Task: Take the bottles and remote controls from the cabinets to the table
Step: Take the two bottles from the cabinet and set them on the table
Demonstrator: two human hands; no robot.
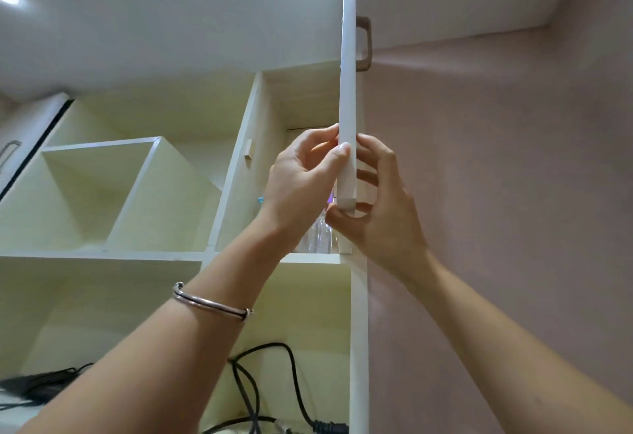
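Our two hands, left hand point(301, 176) and right hand point(376, 200), pinch one white cabinet door point(348, 91) edge; behind our grip, cream shelves point(164, 255), one clear bottle point(318, 235), pink wall point(496, 159).

Domestic room, likely a home interior. Indicated by pale cream laminate wall cabinets with open cubby shelves point(102, 194), pink painted wall point(496, 176), white ceiling point(171, 16), loose black power cables point(294, 385) on lower shelf.

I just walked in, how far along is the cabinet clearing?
Early. Done: the cabinet door stands open. In hand: left hand and right hand grip its lower edge. Left: a clear bottle sits on the shelf behind; no remotes or table visible.
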